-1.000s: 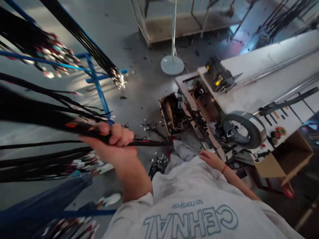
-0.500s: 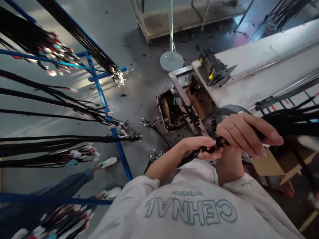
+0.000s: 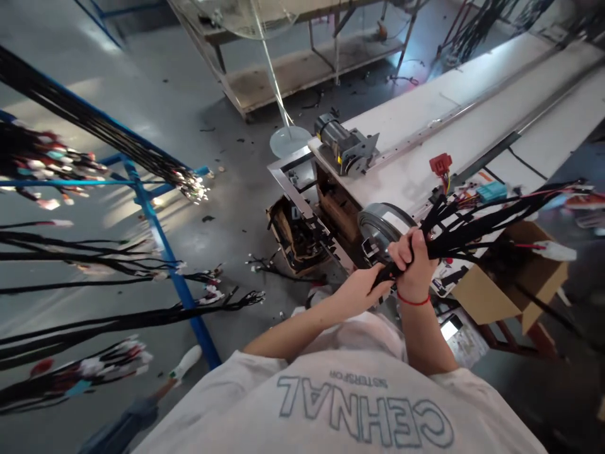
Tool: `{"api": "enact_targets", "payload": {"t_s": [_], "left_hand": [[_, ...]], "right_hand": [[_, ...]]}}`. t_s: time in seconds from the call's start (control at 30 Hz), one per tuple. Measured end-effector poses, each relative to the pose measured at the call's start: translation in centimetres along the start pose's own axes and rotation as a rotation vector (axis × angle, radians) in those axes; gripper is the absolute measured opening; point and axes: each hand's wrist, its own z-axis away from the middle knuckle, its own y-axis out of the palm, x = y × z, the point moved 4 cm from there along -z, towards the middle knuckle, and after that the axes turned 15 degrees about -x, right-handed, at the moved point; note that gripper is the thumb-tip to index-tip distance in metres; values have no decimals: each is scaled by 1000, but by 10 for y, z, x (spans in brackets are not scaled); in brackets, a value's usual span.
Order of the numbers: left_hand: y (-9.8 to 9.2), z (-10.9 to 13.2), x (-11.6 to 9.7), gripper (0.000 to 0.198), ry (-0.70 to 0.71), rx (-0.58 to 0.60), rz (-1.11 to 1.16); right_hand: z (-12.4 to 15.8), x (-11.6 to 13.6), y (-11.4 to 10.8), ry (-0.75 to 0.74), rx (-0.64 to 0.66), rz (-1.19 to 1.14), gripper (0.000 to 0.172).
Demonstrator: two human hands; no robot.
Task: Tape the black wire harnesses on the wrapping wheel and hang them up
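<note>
A black-wrapped wiring harness [image 3: 466, 239] runs through both my hands in front of my shirt, its many branches fanning out to the right. My right hand [image 3: 416, 263] is wrapped around the trunk just below where the branches spread. Close beside it, my left hand [image 3: 362, 289] grips the trunk further down. The harness part below my left hand is hidden by that hand and the arm. Among the branch ends are a red connector [image 3: 440, 165] and a teal connector [image 3: 491, 191]. A grey round reel [image 3: 382, 222] stands just behind my right hand.
A long white workbench [image 3: 401, 135] carries a motor [image 3: 338, 139] at its near end. An open cardboard box [image 3: 491, 293] lies right. Blue racks [image 3: 163, 236] with hanging harnesses stand left, with a person's leg and shoe [image 3: 188, 362] beyond. A scrap-filled box [image 3: 295, 236] sits on the floor.
My view has turned, so the bench and reel sit further left. My right hand has changed from lying over the harness to wrapping round its trunk. The branch ends now show.
</note>
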Motion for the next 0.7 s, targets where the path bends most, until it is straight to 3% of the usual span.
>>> {"api": "enact_targets", "payload": {"t_s": [0.13,0.27,0.37,0.47,0.57,0.7], "left_hand": [[-13,-4,6,34,28,173,68],[-28,2,11,50,-134,526,314],[-40,8,22,53,-240,640,402],[-53,2,42,49,-209,599,298],[-74,-15,56,50,-146,403,214],[-95,-31,35,101,-45,238,359]], "right_hand": [[3,17,-16,84,-6,2,26],[-2,55,-33,66,7,-136,37],[-10,63,-38,12,-39,-192,40],[-11,40,-32,52,-7,-113,35],[-2,6,-23,89,22,23,32],[24,-39,-12,200,224,364,35]]}}
